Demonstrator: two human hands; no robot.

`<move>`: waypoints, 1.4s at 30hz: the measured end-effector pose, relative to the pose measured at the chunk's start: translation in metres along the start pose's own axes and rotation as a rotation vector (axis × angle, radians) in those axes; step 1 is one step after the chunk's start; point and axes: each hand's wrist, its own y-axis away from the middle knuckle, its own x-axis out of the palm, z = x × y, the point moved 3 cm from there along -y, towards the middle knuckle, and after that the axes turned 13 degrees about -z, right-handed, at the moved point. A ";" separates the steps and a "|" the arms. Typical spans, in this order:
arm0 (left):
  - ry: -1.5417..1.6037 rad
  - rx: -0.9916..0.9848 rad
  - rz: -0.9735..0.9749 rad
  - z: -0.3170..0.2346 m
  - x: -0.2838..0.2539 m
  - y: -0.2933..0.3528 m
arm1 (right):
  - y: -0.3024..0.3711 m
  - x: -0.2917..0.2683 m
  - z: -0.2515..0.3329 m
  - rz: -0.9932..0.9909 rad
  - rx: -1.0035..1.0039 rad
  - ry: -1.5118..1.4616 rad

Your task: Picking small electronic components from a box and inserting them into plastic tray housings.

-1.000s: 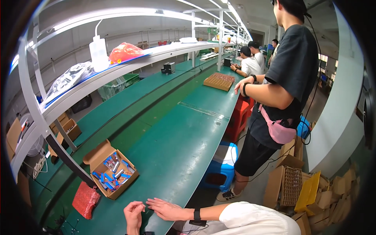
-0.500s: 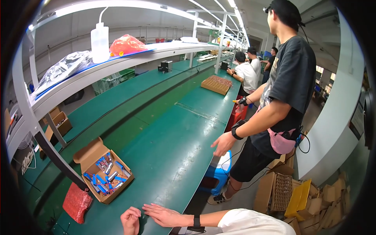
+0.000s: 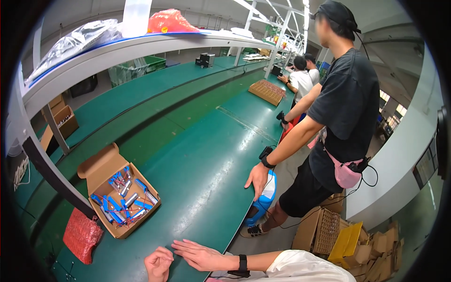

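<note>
Blue-wrapped cylinders (image 3: pixel 114 205): loose and jumbled inside the cardboard box (image 3: pixel 103 164), some bare silver ones and thin red wires among them.
Box lid: folded back on the far left side, so getting at the cylinders looks done.
Sorting state: the cylinders lie at mixed angles, and none shows in either hand; handling appears not yet under way, and how much is left cannot be told.
Left hand (image 3: pixel 159 264): to the near right of the box, apart from it; fingers curled in, and whether they close on anything cannot be told.
Right hand (image 3: pixel 201 256): farther right of the box, just beside the left hand; palm down, fingers stretched out, nothing visibly gripped. Contact between the two hands is unclear.
Green tabletop (image 3: pixel 197 188): under the box and running away beyond it.
Red bubble-wrap packet (image 3: pixel 83 235): just beside the box, at its near left; touching or not is hard to tell.
Divided tray (image 3: pixel 267 91): well beyond the box, up the tabletop.
Standing co-worker (image 3: pixel 350 89): right of the box, across the tabletop's edge, one hand (image 3: pixel 257 178) lowered near that edge.
</note>
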 end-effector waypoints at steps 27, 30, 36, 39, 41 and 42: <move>0.022 -0.006 0.027 -0.001 -0.003 0.001 | -0.001 -0.001 0.000 -0.006 -0.010 -0.008; 0.034 0.006 0.033 0.002 -0.007 0.002 | 0.000 -0.001 0.001 -0.007 -0.015 0.013; 0.121 0.145 0.178 0.007 -0.013 -0.003 | -0.004 -0.004 0.002 0.005 0.000 0.006; 0.171 0.135 0.189 0.015 -0.017 -0.005 | -0.005 -0.004 0.004 0.002 0.019 0.001; 0.195 0.130 0.192 0.017 -0.019 -0.001 | -0.005 -0.005 0.005 0.011 0.019 0.006; 0.168 0.096 0.163 0.012 -0.013 -0.001 | -0.005 -0.005 0.003 0.017 0.018 0.011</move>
